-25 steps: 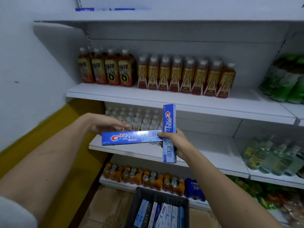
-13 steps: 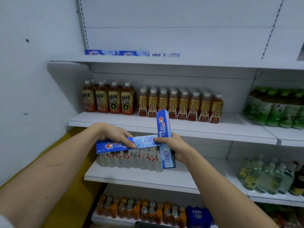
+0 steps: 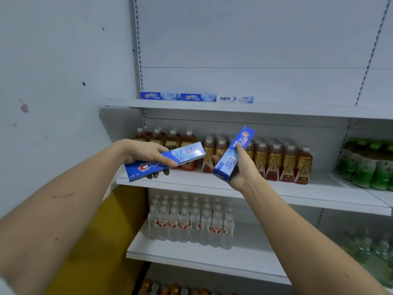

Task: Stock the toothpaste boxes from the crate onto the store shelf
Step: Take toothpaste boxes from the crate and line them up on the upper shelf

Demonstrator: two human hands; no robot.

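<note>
While both hands grip | L hand (image 3: 144, 155): blue Crest box (image 3: 168, 161), near-flat; R hand (image 3: 242, 169): 2nd box (image 3: 234, 154), tilted

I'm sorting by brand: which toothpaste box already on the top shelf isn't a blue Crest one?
The rightmost box of the three on the top shelf: mostly white with different lettering, while the two boxes to its left are blue Crest.
</note>
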